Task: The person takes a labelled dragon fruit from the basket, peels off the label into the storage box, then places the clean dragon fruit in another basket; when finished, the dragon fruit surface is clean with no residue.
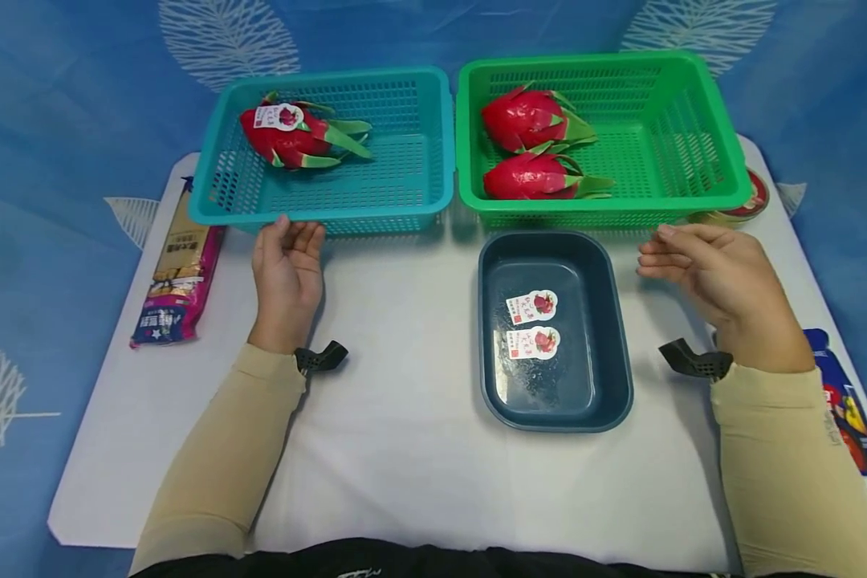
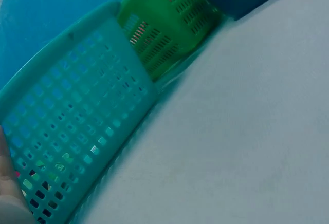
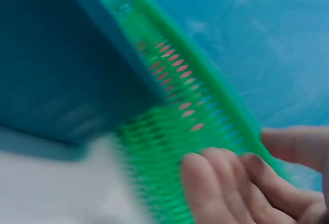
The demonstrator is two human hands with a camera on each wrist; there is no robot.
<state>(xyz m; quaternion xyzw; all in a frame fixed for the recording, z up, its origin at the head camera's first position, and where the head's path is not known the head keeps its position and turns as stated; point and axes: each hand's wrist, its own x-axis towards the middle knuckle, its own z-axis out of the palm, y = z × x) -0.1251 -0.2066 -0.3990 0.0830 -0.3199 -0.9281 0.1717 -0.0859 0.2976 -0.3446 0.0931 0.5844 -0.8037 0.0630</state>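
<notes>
In the head view, my left hand (image 1: 289, 269) is at the front rim of a teal basket (image 1: 325, 218), thumb tip overlapping the rim and fingers loosely bent. A red dragon fruit (image 1: 289, 144) with a white label lies in that basket. My right hand (image 1: 722, 269), fingers relaxed and holding nothing, hovers by the front right corner of a green basket (image 1: 614, 205). Two unlabelled dragon fruits, one farther back (image 1: 520, 119) and one nearer (image 1: 527, 177), lie on its left side. A dark blue tub (image 1: 556, 417) stands in front, with two dragon fruit stickers (image 1: 533, 343) on its bottom.
A pink and gold snack packet (image 1: 181, 277) lies on the white table (image 1: 390, 466) at left. A round red-lidded tin (image 1: 755, 197) shows behind the green basket's right corner. A dark blue packet (image 1: 848, 401) is partly hidden by my right forearm. The baskets stand side by side.
</notes>
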